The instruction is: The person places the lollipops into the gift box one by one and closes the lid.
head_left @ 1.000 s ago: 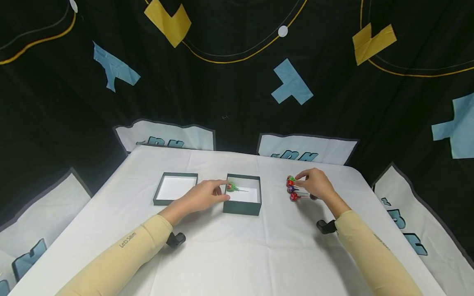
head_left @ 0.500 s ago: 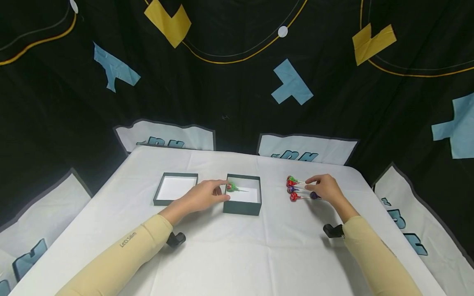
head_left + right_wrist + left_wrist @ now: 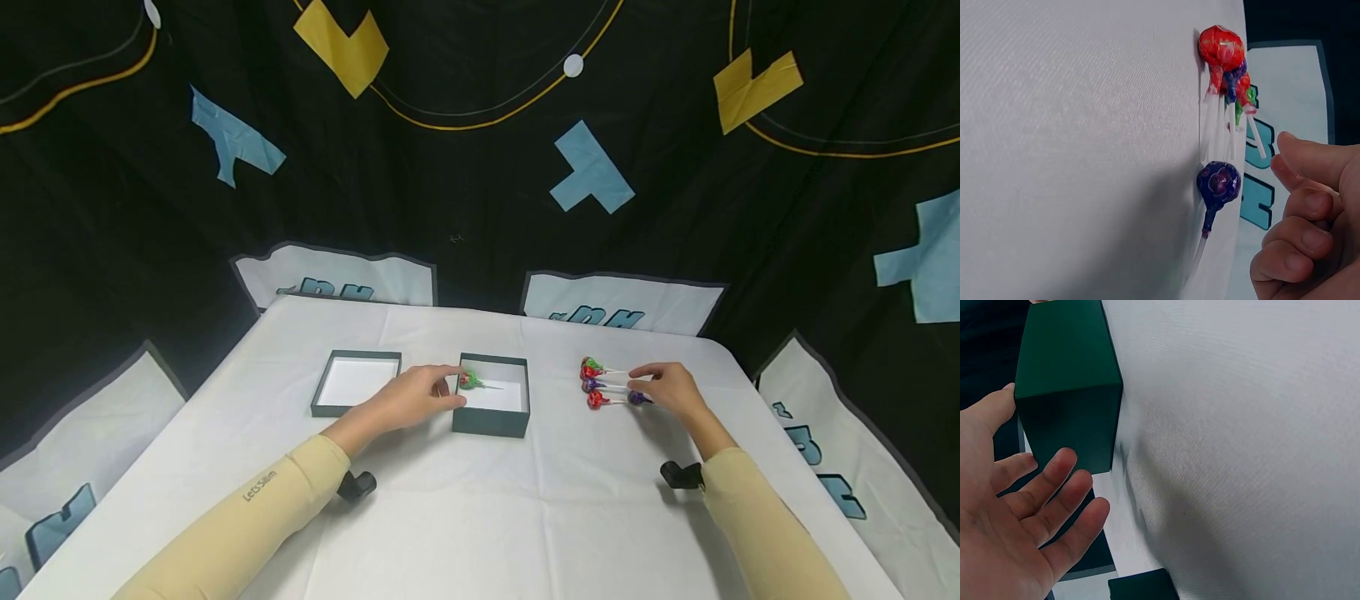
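Drawn toward the right edge of the table [image 3: 585, 517], my right hand [image 3: 670, 388] hangs, thumb and forefinger apart, beside lollipops [image 3: 595, 400] whose sticks point rightward; my spread left hand [image 3: 408, 396] touches the box [image 3: 491, 422].

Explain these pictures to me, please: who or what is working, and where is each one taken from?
No robot here: these are a person's bare left hand and right hand. The wide picture comes from a camera worn on the head; the two close ones, from a camera on each wrist. On the white cloth stands a dark green box with a lollipop inside, a shallow tray to its left and loose lollipops to its right. The left hand touches the box's side; the right hand is near the loose lollipops, holding nothing.
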The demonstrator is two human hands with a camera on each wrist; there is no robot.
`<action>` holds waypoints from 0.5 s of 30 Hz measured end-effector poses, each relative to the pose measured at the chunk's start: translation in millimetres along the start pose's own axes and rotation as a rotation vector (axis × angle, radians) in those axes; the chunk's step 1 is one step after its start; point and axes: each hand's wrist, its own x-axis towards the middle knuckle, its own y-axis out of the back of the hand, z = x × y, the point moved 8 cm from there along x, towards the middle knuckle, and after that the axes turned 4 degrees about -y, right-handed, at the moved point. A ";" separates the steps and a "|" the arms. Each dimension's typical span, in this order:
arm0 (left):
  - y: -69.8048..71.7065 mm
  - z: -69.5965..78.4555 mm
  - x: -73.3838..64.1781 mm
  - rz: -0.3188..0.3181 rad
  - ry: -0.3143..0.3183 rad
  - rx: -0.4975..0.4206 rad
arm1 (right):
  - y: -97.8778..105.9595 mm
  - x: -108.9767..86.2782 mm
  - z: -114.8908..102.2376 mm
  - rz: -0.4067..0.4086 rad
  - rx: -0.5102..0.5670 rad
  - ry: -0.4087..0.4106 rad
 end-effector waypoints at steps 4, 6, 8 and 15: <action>0.0 0.3 -0.1 0.001 -0.001 0.000 | 1.4 -0.6 7.6 0.004 0.039 -0.018; -0.1 0.2 -0.2 0.002 -0.001 0.000 | 1.6 -1.1 9.9 0.004 0.057 -0.023; -0.1 0.1 -0.2 0.004 -0.001 -0.001 | 1.9 -1.7 11.9 0.003 0.068 -0.026; 0.0 0.6 -0.1 0.004 -0.009 0.000 | 0.4 -5.0 19.8 -0.012 0.122 -0.056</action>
